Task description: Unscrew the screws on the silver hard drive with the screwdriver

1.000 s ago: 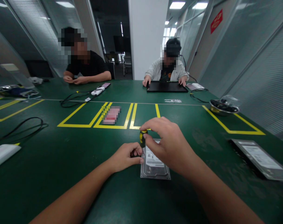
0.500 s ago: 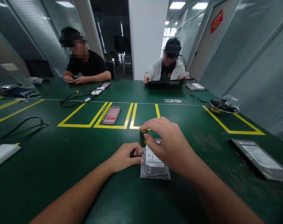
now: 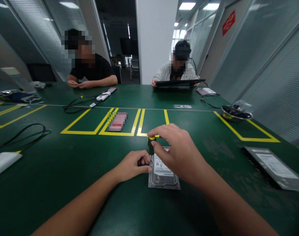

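Note:
A silver hard drive (image 3: 164, 180) with a white label lies flat on the green table in front of me. My right hand (image 3: 176, 149) is closed on the dark handle of a screwdriver (image 3: 151, 147) with a yellow top. The screwdriver stands upright, its shaft meeting the left edge of the drive; the tip itself is too small to make out. My left hand (image 3: 136, 165) has its fingers curled against the drive's left side, close to the shaft. Whether those fingers grip the drive's edge or only steady it is partly hidden.
Another hard drive (image 3: 274, 167) lies to the right. Behind it stands a metal bowl (image 3: 236, 114) of dark items. A white power bank (image 3: 5, 164) and a black cable (image 3: 44, 131) are at left. Two people sit opposite, one holding a black panel (image 3: 180, 83).
The screwdriver handle has turned slightly in my right hand. My hands keep their places. Across the table, the person's black panel has tilted and shifted.

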Available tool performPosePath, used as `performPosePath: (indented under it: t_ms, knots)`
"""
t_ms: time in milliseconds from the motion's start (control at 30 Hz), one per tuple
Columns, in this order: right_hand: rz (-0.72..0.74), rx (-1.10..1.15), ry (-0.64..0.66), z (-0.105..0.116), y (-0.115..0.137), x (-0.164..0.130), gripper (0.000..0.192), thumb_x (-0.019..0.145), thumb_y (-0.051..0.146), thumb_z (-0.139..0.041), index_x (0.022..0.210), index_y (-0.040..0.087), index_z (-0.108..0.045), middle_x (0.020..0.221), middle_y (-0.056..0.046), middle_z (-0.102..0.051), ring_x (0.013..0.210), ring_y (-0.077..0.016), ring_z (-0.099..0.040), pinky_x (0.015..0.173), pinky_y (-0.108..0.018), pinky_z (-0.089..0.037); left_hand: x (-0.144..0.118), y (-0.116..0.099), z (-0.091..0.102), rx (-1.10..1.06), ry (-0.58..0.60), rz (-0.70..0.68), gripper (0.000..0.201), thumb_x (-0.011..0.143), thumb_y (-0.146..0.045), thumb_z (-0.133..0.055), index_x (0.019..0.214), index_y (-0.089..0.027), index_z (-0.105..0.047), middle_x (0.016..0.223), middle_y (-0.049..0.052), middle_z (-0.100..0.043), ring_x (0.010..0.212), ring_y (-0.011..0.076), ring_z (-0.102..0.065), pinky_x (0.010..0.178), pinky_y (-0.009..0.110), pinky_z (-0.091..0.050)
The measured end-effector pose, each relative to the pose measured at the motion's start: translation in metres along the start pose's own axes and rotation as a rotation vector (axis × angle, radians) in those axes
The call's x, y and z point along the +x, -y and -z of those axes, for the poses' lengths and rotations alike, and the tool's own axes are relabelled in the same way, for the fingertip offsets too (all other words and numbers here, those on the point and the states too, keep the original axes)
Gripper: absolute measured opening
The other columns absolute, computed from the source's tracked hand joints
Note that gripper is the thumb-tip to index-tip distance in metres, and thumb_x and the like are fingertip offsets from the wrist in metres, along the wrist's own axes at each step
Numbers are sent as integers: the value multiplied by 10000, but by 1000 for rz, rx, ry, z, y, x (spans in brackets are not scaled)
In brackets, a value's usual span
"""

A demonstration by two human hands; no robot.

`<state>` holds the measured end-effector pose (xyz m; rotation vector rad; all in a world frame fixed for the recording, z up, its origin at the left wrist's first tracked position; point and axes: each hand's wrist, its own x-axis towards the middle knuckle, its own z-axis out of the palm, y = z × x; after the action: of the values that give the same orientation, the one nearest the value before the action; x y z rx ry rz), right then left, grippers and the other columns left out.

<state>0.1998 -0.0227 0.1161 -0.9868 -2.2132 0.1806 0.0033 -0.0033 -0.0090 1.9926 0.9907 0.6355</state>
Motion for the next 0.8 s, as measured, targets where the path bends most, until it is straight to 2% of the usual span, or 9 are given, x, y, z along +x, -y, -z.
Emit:
performPosePath:
  t_ms: [100,233,400,800]
  knots:
    - [10,28,11,-1,0,0,157,835,90,-593,959,153,-664,969,-21,-673,900,-164,-563,819,-290,-405,0,0,0,-12,-1,9,250,795,-344,-747,849,-150,-599,732,-41,-522,660,115,-454,590,220,-334]
    - [-45,43,34,-2,0,0,119,844,162,-664,963,163,-675,1011,-43,-640,943,-181,-550,816,-299,-414,0,2,-1,-29,-4,9,247,791,-326,-751,854,-149,-592,727,-48,-511,650,110,-448,582,220,-335]
    - [-19,16,11,-1,-1,0,80,841,172,-687,920,160,-678,931,-25,-659,885,-173,-555,785,-296,-399,1,2,-1,-11,-1,-1,223,791,-300,-755,861,-148,-608,741,-46,-521,670,110,-452,593,217,-339]
    - [48,28,0,-1,-2,1,240,796,35,-586,994,125,-688,1031,-26,-699,938,-156,-598,867,-270,-412,0,-1,0,-3,-2,9,232,786,-309,-762,850,-150,-606,742,-43,-531,670,112,-448,595,216,-333]
